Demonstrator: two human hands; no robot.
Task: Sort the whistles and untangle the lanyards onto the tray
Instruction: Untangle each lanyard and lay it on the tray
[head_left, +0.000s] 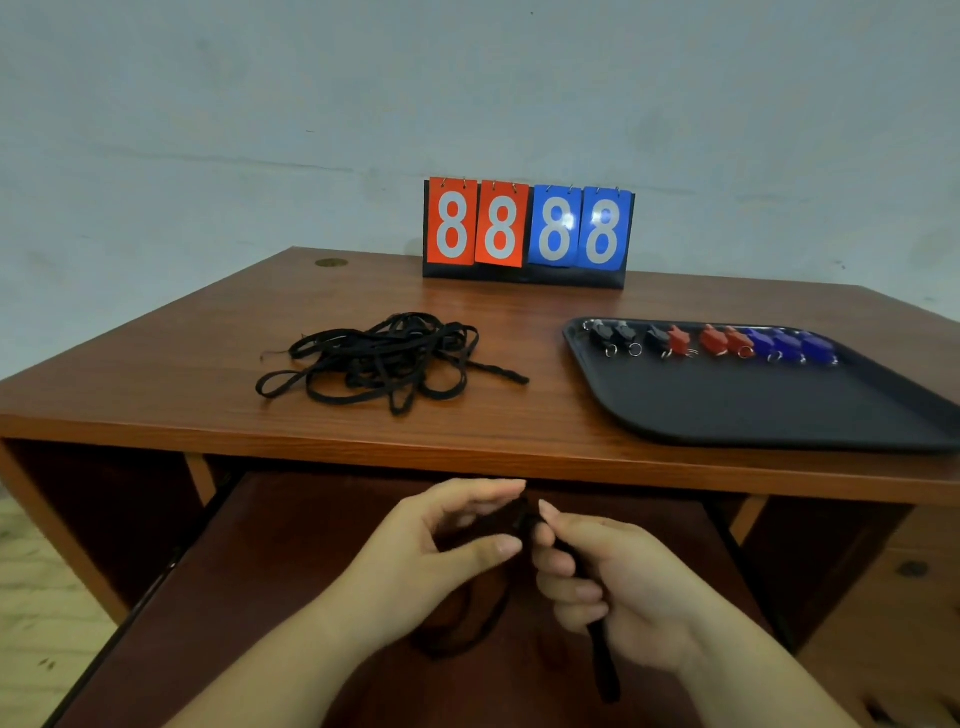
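A black tray (753, 410) lies at the table's right. Along its far edge stand three black whistles (626, 338), three red whistles (714, 340) and three blue whistles (789, 344), in a row. A tangled heap of black lanyards (384, 361) lies left of the tray on the table top. Below the table's front edge, both my hands hold one black lanyard (605, 660). My right hand (608, 577) is closed round it. My left hand (441, 540) pinches it near the top between thumb and fingers. A loop hangs beneath my left hand.
A flip scoreboard (527, 234) with red and blue 8s stands at the table's back edge against the wall. A pulled-out wooden shelf (291, 571) lies under my hands. A wooden cabinet (914, 571) stands at the lower right.
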